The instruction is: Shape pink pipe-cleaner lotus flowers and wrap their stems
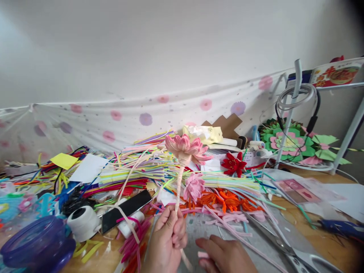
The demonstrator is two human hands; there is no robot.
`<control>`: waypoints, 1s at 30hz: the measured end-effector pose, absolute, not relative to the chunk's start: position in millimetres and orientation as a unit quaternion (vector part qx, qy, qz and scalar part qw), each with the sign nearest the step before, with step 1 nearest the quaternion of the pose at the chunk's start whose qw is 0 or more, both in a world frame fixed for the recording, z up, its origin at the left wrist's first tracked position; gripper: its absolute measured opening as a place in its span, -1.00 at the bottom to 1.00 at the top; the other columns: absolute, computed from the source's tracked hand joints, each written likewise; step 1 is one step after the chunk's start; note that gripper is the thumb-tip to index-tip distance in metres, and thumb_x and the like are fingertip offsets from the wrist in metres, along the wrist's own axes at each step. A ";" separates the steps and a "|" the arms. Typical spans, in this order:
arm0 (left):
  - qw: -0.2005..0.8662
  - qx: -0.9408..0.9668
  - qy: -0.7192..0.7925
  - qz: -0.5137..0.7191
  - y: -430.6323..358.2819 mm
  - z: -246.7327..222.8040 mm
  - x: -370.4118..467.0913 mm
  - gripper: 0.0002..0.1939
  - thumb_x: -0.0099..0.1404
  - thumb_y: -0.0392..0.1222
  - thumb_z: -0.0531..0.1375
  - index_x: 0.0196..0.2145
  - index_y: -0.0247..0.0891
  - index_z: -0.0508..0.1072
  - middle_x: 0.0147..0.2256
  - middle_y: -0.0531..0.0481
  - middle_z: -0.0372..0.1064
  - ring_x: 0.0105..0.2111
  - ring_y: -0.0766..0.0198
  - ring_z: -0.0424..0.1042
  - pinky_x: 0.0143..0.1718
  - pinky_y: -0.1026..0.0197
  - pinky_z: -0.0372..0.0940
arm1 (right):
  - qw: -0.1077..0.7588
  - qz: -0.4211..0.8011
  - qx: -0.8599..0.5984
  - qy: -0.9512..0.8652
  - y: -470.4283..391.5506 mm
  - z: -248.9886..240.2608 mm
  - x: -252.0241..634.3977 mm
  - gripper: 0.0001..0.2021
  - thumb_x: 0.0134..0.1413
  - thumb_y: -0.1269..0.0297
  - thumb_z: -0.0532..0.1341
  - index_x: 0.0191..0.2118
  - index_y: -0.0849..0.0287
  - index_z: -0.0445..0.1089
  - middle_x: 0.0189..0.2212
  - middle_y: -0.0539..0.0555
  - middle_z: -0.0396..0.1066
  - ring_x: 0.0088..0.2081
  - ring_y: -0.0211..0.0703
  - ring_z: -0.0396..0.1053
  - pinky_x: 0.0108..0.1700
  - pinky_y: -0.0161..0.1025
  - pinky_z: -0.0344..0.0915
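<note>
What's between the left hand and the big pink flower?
In the head view, a pale wrapped stem runs from the left hand to the flower.

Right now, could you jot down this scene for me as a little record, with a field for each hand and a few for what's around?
Left hand: gripping the pale stem of a pink flower, head up
Right hand: low, fingers bent, a pale pink piece at its fingertips; whether gripped is unclear
Beside the stem: small bloom
Farther back: red flower
Right side: scissors
Left side: phone, white spool, purple bowl
Backdrop: printed sheet along the wall
</note>
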State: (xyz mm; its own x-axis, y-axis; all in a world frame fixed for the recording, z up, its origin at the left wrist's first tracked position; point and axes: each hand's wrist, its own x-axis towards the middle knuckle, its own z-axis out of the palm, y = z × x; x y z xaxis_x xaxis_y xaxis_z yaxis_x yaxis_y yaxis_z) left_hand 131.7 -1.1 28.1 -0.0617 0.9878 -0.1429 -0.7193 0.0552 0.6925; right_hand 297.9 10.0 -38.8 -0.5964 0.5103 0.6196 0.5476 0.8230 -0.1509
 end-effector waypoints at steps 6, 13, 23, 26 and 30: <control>0.722 0.217 0.298 0.585 -0.8 24.4 116.5 -0.61 -0.11 -0.07 0.45 -0.49 -0.30 0.34 -0.72 0.25 -0.08 -0.72 0.59 -0.23 -0.72 0.47 -0.27 | 0.465 0.112 -0.336 -0.812 14.0 20.8 309.5 -0.74 0.27 0.20 0.06 -0.04 0.14 0.37 -0.27 0.07 0.54 -0.31 -0.22 0.51 -0.28 -0.41 0.37; 0.803 0.271 0.212 0.486 -11.6 -1.5 102.8 -0.75 0.11 -0.06 0.32 -0.48 -0.28 0.40 -0.72 0.25 -0.22 -0.73 0.58 -0.31 -0.74 0.51 -0.19 | 0.598 0.109 -0.288 -0.739 6.8 78.5 308.6 -0.86 0.17 0.34 0.17 -0.18 0.13 0.44 -0.40 0.02 0.51 -0.38 -0.26 0.46 -0.34 -0.43 0.33; 0.814 0.291 0.200 0.462 -12.9 -23.8 97.1 -0.64 0.04 -0.02 0.35 -0.60 -0.29 0.30 -0.75 0.21 -0.26 -0.76 0.55 -0.22 -0.72 0.44 -0.19 | 0.582 -0.048 -0.200 -0.787 -14.6 84.3 305.7 -0.78 0.26 0.31 0.00 -0.25 0.19 0.38 -0.56 0.03 0.40 -0.60 -0.25 0.31 -0.56 -0.34 0.19; 0.816 0.282 0.196 0.465 -13.3 -19.2 97.0 -0.64 0.03 -0.06 0.36 -0.63 -0.29 0.30 -0.77 0.22 -0.26 -0.77 0.57 -0.25 -0.73 0.44 -0.22 | 0.570 -0.079 -0.196 -0.794 -16.1 79.6 308.0 -0.78 0.25 0.34 0.00 -0.32 0.18 0.38 -0.66 -0.03 0.33 -0.68 -0.28 0.25 -0.62 -0.33 0.13; 0.809 0.269 0.153 0.499 -16.6 -12.0 98.1 -0.73 0.03 -0.14 0.38 -0.62 -0.29 0.38 -0.77 0.25 -0.28 -0.79 0.61 -0.31 -0.76 0.47 -0.25 | 0.588 -0.038 -0.245 -0.770 -24.0 79.0 316.7 -0.86 0.23 0.33 0.10 -0.12 0.10 0.33 -0.60 -0.02 0.40 -0.60 -0.22 0.36 -0.51 -0.30 0.26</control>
